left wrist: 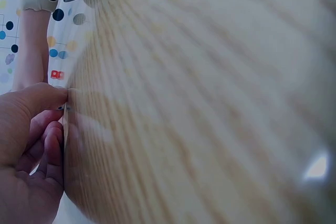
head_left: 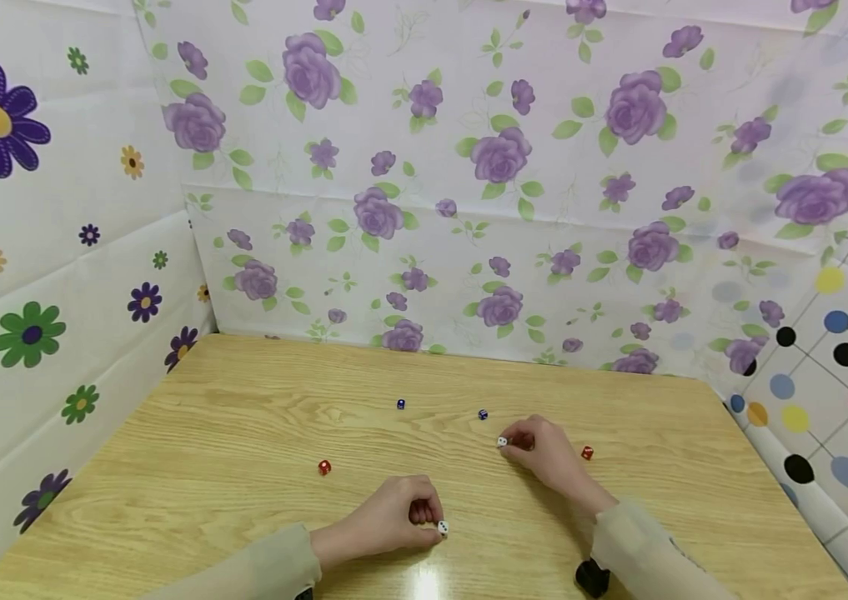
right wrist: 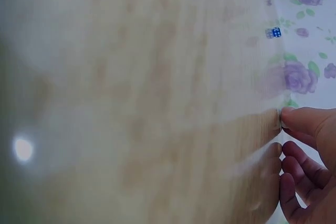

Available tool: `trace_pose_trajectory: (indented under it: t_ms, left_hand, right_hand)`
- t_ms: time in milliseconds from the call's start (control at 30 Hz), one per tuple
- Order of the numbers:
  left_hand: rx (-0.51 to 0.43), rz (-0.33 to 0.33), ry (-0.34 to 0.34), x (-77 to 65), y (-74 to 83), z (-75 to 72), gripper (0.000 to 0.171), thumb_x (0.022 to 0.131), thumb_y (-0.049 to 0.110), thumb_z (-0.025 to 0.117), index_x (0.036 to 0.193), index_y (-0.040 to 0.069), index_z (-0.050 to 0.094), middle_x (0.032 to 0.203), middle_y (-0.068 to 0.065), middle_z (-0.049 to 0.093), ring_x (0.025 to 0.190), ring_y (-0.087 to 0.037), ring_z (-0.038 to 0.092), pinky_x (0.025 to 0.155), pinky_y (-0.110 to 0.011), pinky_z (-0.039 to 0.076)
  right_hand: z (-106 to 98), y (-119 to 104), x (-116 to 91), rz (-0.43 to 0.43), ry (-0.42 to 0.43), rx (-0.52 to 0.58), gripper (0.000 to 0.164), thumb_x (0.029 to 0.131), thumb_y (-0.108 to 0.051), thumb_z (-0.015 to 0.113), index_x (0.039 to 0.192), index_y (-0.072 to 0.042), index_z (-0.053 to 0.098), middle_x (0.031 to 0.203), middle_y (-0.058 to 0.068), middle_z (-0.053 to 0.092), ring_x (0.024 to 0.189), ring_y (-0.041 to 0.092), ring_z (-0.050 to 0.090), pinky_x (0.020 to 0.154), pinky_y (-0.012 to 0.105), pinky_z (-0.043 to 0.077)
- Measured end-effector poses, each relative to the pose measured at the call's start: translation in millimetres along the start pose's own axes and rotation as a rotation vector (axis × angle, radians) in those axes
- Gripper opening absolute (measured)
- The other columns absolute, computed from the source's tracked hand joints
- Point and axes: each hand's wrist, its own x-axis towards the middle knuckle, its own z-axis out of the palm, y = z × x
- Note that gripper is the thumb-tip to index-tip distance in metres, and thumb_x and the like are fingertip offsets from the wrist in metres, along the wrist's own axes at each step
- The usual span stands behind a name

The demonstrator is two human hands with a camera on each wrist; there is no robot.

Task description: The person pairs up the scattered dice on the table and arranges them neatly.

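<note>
Near the front of the wooden table (head_left: 258, 400), my left hand (head_left: 389, 518) pinches a white die (head_left: 443, 527) between thumb and fingertips, low at the tabletop. Farther back and to the right, my right hand (head_left: 547, 457) holds a second white die (head_left: 502, 442) the same way. In both wrist views the fingers mostly hide the dice. A red die (head_left: 587, 452) lies just right of the right hand. Another red die (head_left: 324, 467) sits behind and left of the left hand.
Two blue dice lie toward the back, one near the middle (head_left: 401, 404) and one (head_left: 483, 414) just beyond the right hand. Floral cloth (head_left: 499, 158) hangs behind the table. Patterned cloths stand along the left and right sides. A black wrist device (head_left: 592, 577) shows by the right sleeve.
</note>
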Motion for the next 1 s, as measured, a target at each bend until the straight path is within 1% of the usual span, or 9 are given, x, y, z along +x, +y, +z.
trace_pose_trajectory:
  t_ms: [200,433,567,733,900,1000]
  left_hand:
    - [-0.005,0.0,0.0,-0.2,-0.9,0.6,0.011,0.082,0.012,0.079,0.084,0.017,0.069,0.082,0.0,0.063,0.071,0.001,0.054,0.067,-0.014,0.048]
    - [-0.008,-0.002,-0.004,-0.6,0.3,0.2,0.011,0.082,0.012,0.078,0.084,0.017,0.069,0.082,0.0,0.062,0.071,0.001,0.054,0.066,-0.014,0.048]
    - [-0.03,-0.021,-0.012,-1.3,1.5,-0.5,0.01,0.083,0.012,0.078,0.085,0.016,0.069,0.083,-0.001,0.062,0.072,0.001,0.054,0.067,-0.014,0.048]
    - [-0.026,-0.02,-0.011,-1.4,2.4,-0.8,0.01,0.083,0.012,0.078,0.085,0.016,0.069,0.083,-0.001,0.063,0.072,0.001,0.054,0.067,-0.014,0.048]
    - [-0.013,-0.015,-0.003,-1.2,2.6,0.0,0.011,0.082,0.012,0.078,0.085,0.016,0.069,0.082,0.0,0.062,0.072,0.001,0.054,0.066,-0.014,0.048]
    - [-0.008,-0.013,0.003,-1.0,2.2,0.2,0.011,0.082,0.012,0.078,0.085,0.017,0.068,0.082,0.0,0.062,0.072,0.001,0.054,0.066,-0.014,0.048]
  right_hand:
    - [4.7,-1.1,-6.5,0.009,0.011,0.015,0.01,0.084,-0.02,0.078,0.093,-0.023,0.076,0.088,-0.006,0.063,0.076,0.008,0.051,0.066,0.021,0.043]
    - [7.7,-7.5,-16.6,0.002,-0.008,0.041,0.011,0.084,-0.02,0.079,0.093,-0.024,0.076,0.088,-0.007,0.061,0.078,0.007,0.052,0.068,0.02,0.044]
    - [8.9,-11.7,-21.4,-0.03,-0.006,0.057,0.011,0.083,-0.019,0.079,0.093,-0.024,0.076,0.09,-0.007,0.062,0.078,0.007,0.053,0.068,0.02,0.045]
    - [10.3,-16.0,-26.6,-0.057,-0.009,0.067,0.012,0.083,-0.018,0.08,0.093,-0.023,0.076,0.091,-0.007,0.064,0.08,0.008,0.055,0.069,0.019,0.045]
    - [12.3,-20.0,-31.8,-0.064,-0.037,0.069,0.012,0.082,-0.019,0.08,0.091,-0.025,0.075,0.088,-0.009,0.063,0.079,0.007,0.054,0.07,0.02,0.045]
    - [14.5,-23.5,-35.7,-0.092,-0.05,0.074,0.011,0.083,-0.019,0.08,0.09,-0.025,0.074,0.088,-0.009,0.064,0.079,0.006,0.055,0.07,0.02,0.046]
